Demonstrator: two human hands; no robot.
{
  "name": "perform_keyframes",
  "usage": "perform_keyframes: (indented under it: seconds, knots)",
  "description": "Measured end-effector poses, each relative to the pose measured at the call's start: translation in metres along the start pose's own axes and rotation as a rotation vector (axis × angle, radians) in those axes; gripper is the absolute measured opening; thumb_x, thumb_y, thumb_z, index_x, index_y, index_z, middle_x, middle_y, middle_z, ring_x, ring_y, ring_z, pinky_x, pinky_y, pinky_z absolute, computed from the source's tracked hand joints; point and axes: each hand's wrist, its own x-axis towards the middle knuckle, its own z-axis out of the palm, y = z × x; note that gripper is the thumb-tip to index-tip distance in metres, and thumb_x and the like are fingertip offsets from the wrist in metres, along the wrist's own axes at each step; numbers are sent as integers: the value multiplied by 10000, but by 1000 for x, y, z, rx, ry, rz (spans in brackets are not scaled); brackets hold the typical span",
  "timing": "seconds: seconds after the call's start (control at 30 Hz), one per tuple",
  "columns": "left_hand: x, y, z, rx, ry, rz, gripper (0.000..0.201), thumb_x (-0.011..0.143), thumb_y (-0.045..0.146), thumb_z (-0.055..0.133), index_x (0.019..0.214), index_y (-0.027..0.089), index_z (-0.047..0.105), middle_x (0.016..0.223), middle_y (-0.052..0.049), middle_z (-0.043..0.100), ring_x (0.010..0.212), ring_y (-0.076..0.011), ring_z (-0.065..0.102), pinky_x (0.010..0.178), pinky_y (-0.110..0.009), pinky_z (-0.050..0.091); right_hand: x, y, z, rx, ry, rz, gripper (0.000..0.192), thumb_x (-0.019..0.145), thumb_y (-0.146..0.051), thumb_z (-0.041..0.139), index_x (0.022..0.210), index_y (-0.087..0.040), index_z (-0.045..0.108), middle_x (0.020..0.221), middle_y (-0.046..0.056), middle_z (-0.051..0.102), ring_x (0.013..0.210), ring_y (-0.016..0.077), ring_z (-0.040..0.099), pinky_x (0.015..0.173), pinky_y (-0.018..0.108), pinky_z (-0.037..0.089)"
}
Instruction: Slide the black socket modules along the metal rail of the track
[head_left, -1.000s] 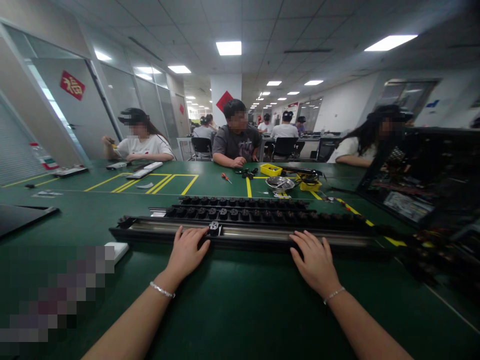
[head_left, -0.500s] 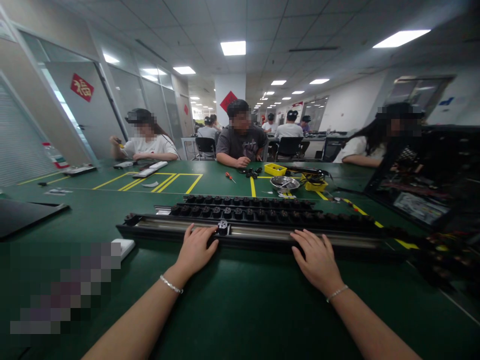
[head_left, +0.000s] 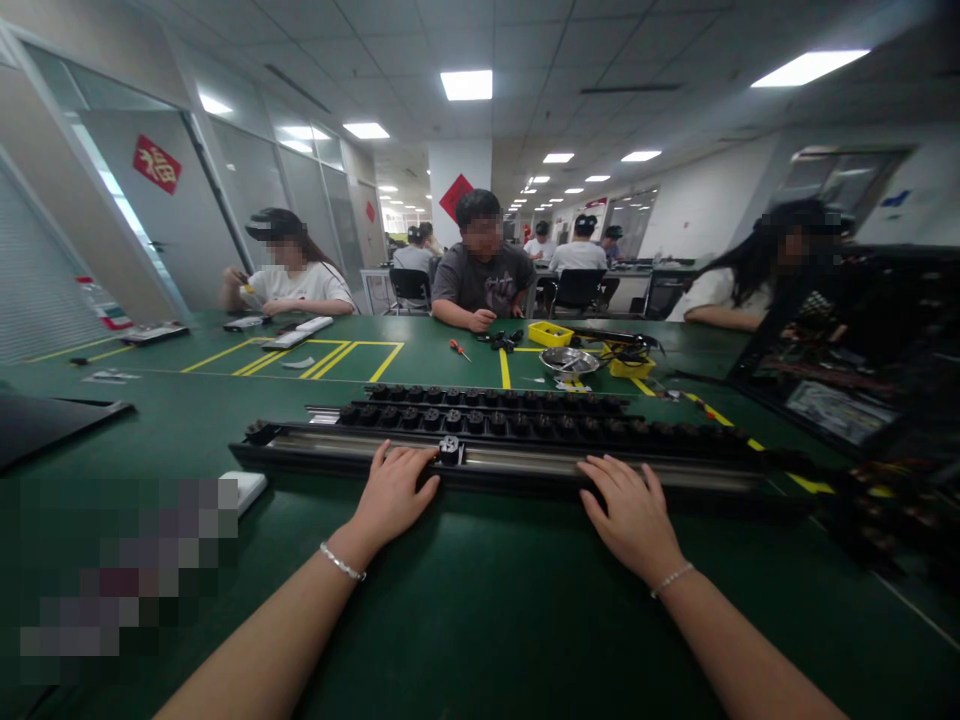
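A long black rail (head_left: 532,457) with a shiny open channel lies across the green table in front of me. One small black socket module (head_left: 450,450) sits in the channel, left of its middle. My left hand (head_left: 397,488) lies over the rail's near edge, fingers stretched out, the fingertips by the module's left side. Farther right, my right hand (head_left: 630,510) rests on the same near edge with its fingers spread. Neither hand is wrapped round anything. Just behind the rail, black strips (head_left: 517,424) carry rows of similar modules.
Beyond the strips are a red screwdriver (head_left: 460,349), a metal bowl (head_left: 568,362) and a yellow bin (head_left: 550,334). An open black computer case (head_left: 840,350) stands at right, with cables (head_left: 885,500) near it. A white bar (head_left: 241,488), partly blurred, lies at left. Several people sit around.
My left hand and the small socket module sit very slightly farther right along the rail. My right hand stays nearly still. The whole view has shifted a little.
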Motion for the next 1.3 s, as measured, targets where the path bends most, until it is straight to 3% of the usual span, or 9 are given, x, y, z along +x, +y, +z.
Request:
perform_keyframes:
  seconds: [0.73,1.03,1.3]
  knots:
    - [2,3,2,-38,-39,32,358,860,312,502,1213,260,533,1131,-33,664,1070,-206,574,1108,-489,173,1,-5,0,36,-2,-40,389,881,-332,398,1218,-228,563,1257,57,593,1203,231,481,1061,507,233]
    - [3,5,1,-25,-35,32,355,849,299,521,1202,275,535,1095,-16,670,1039,-213,576,1077,-488,216,17,-65,-3,208,-45,-140,391,868,-245,403,1230,-216,549,1258,60,591,1186,194,485,1081,430,216]
    - [3,6,1,-7,-25,35,372,837,291,538,1208,298,538,1054,-5,672,1010,-209,580,1068,-466,230,48,-121,1,295,-126,-115,372,836,-215,436,1175,-288,571,1173,27,636,1104,186,531,1059,473,221]
